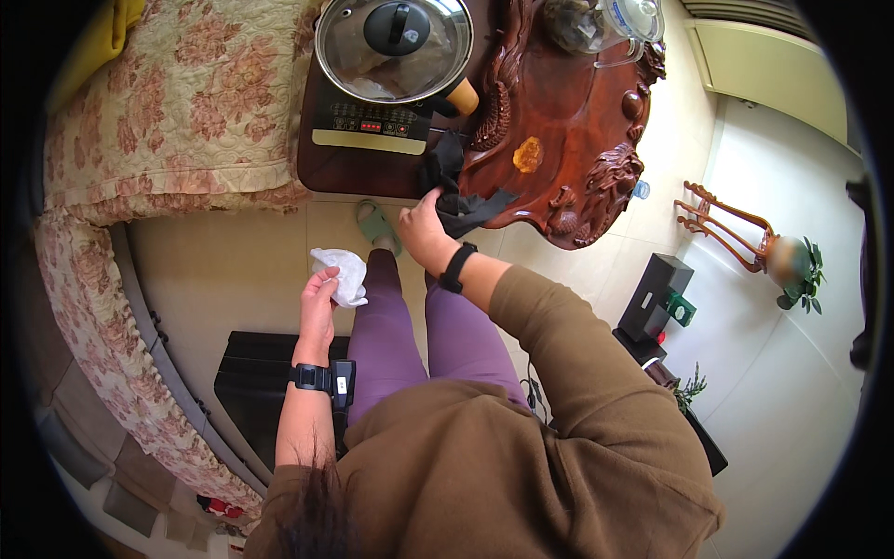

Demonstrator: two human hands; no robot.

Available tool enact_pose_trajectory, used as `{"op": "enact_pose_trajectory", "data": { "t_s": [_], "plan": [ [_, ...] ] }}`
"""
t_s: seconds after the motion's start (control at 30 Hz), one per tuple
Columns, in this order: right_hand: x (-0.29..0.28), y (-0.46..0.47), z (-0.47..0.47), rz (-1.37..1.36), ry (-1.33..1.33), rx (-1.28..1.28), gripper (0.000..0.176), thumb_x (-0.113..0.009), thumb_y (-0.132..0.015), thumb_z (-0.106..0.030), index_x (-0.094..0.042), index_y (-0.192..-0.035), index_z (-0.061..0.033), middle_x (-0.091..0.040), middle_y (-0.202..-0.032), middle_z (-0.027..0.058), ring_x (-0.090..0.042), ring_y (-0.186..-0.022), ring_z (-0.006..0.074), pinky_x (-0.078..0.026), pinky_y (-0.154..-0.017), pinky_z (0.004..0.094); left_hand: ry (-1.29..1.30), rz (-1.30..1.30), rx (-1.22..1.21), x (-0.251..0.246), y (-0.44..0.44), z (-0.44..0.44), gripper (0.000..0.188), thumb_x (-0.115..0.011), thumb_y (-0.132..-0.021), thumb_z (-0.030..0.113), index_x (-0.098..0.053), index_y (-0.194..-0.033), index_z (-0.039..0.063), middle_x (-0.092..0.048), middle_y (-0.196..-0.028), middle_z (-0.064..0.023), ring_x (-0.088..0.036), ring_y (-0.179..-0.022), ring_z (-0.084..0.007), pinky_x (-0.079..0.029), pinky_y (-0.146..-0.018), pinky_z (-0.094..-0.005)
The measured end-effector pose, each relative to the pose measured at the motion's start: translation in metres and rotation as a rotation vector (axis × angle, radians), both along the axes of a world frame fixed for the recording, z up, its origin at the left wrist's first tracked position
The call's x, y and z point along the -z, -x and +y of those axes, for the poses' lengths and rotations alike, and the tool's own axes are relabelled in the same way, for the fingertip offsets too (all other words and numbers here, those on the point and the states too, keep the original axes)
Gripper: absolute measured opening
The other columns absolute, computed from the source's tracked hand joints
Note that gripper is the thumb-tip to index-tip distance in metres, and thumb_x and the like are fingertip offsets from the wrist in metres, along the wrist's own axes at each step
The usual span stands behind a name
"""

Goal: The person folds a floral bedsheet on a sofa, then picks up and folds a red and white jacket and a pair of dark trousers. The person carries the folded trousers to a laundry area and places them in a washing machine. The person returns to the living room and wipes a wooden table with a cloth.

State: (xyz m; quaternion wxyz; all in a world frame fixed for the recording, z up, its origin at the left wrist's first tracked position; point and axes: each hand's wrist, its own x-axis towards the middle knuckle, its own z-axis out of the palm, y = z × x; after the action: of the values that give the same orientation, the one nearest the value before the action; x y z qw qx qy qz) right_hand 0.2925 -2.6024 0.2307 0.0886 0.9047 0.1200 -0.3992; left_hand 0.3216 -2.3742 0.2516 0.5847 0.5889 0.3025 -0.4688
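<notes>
In my left hand (319, 307) is a crumpled white cloth or tissue (343, 274), pinched between thumb and fingers above the floor. My right hand (424, 234) reaches to the near edge of a carved dark-red wooden tea table (552, 105). Its fingers are on a black cloth (476, 211), which drapes over the table's edge; a grip on it is likely hidden by the hand's back. Just beyond stands an induction cooker (370, 126) with a lit red display. On it sits a pan (394, 52) with a glass lid and a wooden-tipped handle (461, 98).
An amber-coloured piece (528, 154) lies on the tea table, with a glass jug (580, 24) farther back. A floral-quilted sofa (188, 126) borders the left side. Behind my left arm is a black box-like stool (244, 391). A wooden plant stand (733, 223) is at right.
</notes>
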Motion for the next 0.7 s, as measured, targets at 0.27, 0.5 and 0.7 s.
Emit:
{"op": "enact_pose_trajectory", "data": {
  "t_s": [0.27,0.5,0.7],
  "plan": [
    [-0.041,0.005,-0.032,-0.367,-0.513,0.837,0.014,-0.057,-0.073,-0.017,-0.054,-0.079,-0.0053,-0.062,-0.066,0.0161,-0.063,-0.064,0.0337,-0.048,-0.064,0.0430,0.030,0.002,-0.009,0.001,-0.011,-0.002,0.020,-0.050,-0.088,0.007,-0.057,-0.106,0.004,-0.061,-0.102,-0.0071,-0.059,-0.092,-0.0155,-0.048,-0.081,-0.0305],
    [0.000,0.013,-0.019,-0.621,-0.382,0.808,0.040,-0.059,-0.071,-0.010,-0.054,-0.108,0.0027,-0.050,-0.114,0.0221,-0.043,-0.115,0.0421,-0.038,-0.098,0.0436,0.014,0.009,-0.037,0.014,-0.014,0.009,0.019,-0.050,-0.088,0.005,-0.057,-0.106,0.004,-0.062,-0.101,-0.0071,-0.059,-0.092,-0.0162,-0.048,-0.082,-0.0303],
    [0.039,-0.012,0.026,-0.503,-0.457,0.417,0.048,-0.053,-0.076,-0.011,-0.050,-0.122,0.0031,-0.050,-0.115,0.0185,-0.038,-0.120,0.0408,-0.028,-0.105,0.0476,-0.029,0.053,-0.077,0.020,-0.004,0.033,0.020,-0.051,-0.088,0.008,-0.057,-0.106,0.004,-0.061,-0.103,-0.0069,-0.058,-0.095,-0.0169,-0.047,-0.083,-0.0322]
  ]
}}
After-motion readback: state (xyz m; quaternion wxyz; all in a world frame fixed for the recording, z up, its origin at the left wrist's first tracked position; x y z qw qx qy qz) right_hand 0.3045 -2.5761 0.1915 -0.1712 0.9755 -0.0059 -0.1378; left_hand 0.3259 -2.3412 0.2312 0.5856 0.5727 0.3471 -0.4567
